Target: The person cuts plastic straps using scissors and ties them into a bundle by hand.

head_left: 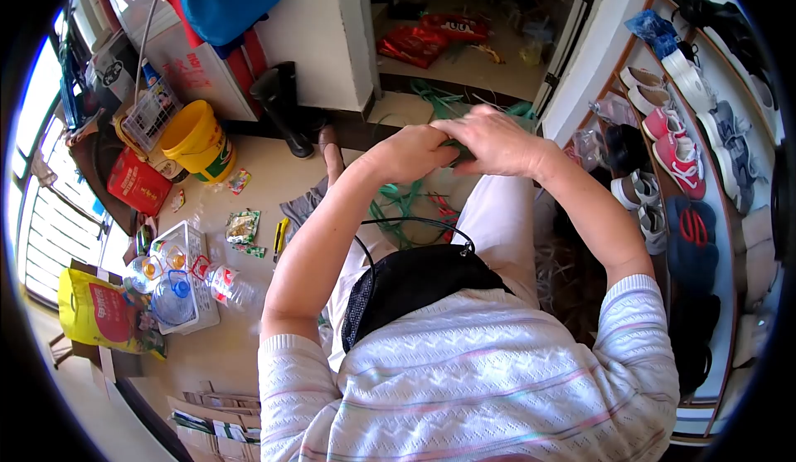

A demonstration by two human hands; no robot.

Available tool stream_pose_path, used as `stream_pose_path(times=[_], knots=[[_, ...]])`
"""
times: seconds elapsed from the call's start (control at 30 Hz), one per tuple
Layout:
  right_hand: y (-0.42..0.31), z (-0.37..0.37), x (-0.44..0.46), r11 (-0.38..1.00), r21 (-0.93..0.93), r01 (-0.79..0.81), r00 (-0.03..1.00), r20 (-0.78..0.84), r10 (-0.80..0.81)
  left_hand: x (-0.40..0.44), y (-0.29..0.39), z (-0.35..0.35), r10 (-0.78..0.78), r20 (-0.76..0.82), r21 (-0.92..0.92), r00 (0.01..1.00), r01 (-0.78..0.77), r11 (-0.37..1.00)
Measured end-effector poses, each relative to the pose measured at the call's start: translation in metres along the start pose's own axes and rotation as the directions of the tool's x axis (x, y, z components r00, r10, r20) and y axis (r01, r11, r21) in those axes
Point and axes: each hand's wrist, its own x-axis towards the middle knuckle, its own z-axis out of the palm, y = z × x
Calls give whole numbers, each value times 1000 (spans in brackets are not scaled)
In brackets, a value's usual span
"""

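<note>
My left hand [406, 153] and my right hand [496, 140] meet in front of me above my knees, both with fingers curled in. Between them shows a dark green bit of what looks like plastic strap [452, 148], mostly covered by the fingers. More green plastic straps [396, 205] lie tangled on the floor between my legs, with some red strips [444, 206] among them. Other green strands [435, 97] reach to the doorway beyond my hands. A black bag [423, 284] rests on my lap.
On the left are a yellow bucket [197, 143], a white basket [199, 292] by plastic bottles [236, 286], and a yellow utility knife [281, 235]. Black boots [282, 109] stand by the wall. A shoe rack [655, 130] lines the right. Red bags [423, 41] lie beyond the doorway.
</note>
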Motion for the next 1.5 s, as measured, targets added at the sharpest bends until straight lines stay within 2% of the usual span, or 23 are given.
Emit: stream_pose_path(times=[0.07, 0.1, 0.17, 0.23, 0.33, 0.4, 0.5, 0.53, 0.6, 0.67, 0.77, 0.87, 0.97, 1.07, 1.1, 1.17, 1.2, 1.3, 1.37, 1.4, 1.43, 1.47, 1.5], knots=[[7, 13, 2, 987, -1, -162, 975, 151, 160, -4, 9, -8, 47, -44, 135, 998, -41, 990], [10, 22, 2, 986, 41, -162, 984, 85, 158, -5, 8, -10, 62, -66, 199, 996, -47, 979], [14, 38, -2, 977, 139, -159, 985, -42, 166, -7, 6, -15, -3, -164, 135, 987, 25, 990], [15, 39, -1, 930, 286, -230, 962, -79, 262, -15, 14, -20, -54, -269, 64, 962, 74, 995], [9, 51, 3, 736, 640, -220, 906, -145, 397, -11, 2, -13, 1, -550, -133, 835, -89, 987], [1, 61, 7, 586, 773, -242, 881, -79, 467, -4, 1, -5, -30, -596, -285, 802, -176, 942], [-10, 79, 12, 306, 920, -245, 901, 100, 421, 10, 2, 7, -66, -641, -479, 765, -332, 812], [-13, 80, 15, 177, 971, -162, 937, 95, 336, 11, 4, 7, -107, -630, -567, 769, -361, 740], [-14, 73, 17, 197, 954, -225, 942, 162, 294, 12, 6, 6, -147, -601, -698, 785, -427, 574], [-6, 66, 17, 186, 928, -321, 935, 280, 219, 9, 8, 4, -168, -571, -724, 804, -397, 563], [-3, 64, 17, 145, 972, -183, 979, 167, 113, 6, 16, 3, -147, -563, -728, 813, -404, 553], [-8, 59, 15, -74, 986, -150, 986, 155, 61, 10, 21, 5, -132, -561, -749, 817, -434, 500], [0, 52, 11, -143, 965, -220, 975, 215, -50, 13, 22, 5, -130, -557, -762, 820, -442, 474], [0, 54, 11, -250, 951, -183, 979, 154, -132, 11, 24, -2, -131, -543, -785, 829, -446, 429], [-1, 52, 12, -201, 952, -232, 970, 211, -119, 9, 25, -4, -134, -536, -797, 834, -446, 407], [-4, 49, 15, -107, 936, -335, 941, 327, -88, 10, 23, -8, -115, -559, -765, 821, -457, 453], [-11, 53, 16, -86, 942, -324, 946, 325, -8, 12, 20, -7, -103, -576, -741, 811, -465, 484], [-22, 48, 18, -254, 942, -220, 938, 275, 209, 14, 12, -10, -33, -640, -650, 768, -518, 556], [-20, 43, 20, -269, 962, -52, 904, 159, 396, 19, 1, -2, -8, -713, -557, 702, -559, 615], [-14, 41, 23, -245, 969, 32, 861, 98, 499, 18, -8, 1, 95, -592, -644, 801, -540, 542], [-8, 38, 27, -209, 971, 113, 803, 35, 595, 1, 9, 6, -5, -416, -795, 909, -361, 487], [0, 39, 35, 39, 994, 100, 646, -94, 757, 6, 1, 22, 58, -392, -736, 918, -350, 580], [-3, 29, 32, -218, 942, 253, 794, -74, 604, 13, -6, 39, 116, -361, -666, 925, -343, 663]])
